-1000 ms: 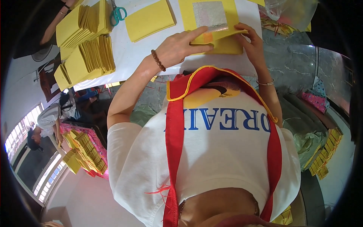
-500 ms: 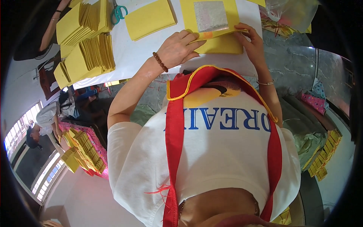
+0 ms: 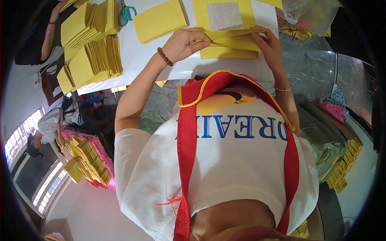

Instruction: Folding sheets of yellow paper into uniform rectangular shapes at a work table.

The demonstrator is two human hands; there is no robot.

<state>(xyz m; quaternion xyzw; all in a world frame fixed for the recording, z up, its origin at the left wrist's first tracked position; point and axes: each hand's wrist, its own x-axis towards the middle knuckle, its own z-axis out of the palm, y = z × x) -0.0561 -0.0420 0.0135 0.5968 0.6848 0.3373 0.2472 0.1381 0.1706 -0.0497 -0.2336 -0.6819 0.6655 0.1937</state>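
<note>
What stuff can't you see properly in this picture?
All in the head view:
Scissors: the blade tips are cut off by the top edge.
Silver square: its bottom edge is hidden by the lifted yellow sheet.
Left hand: some fingertips are hidden behind the hand itself.
Clear plastic bag: its top is cut off by the picture's edge.

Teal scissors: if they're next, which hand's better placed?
Left, probably: the left hand pinches the folded yellow sheet but is nearer the teal scissors; the right hand, also on the sheet, is farther.
</note>
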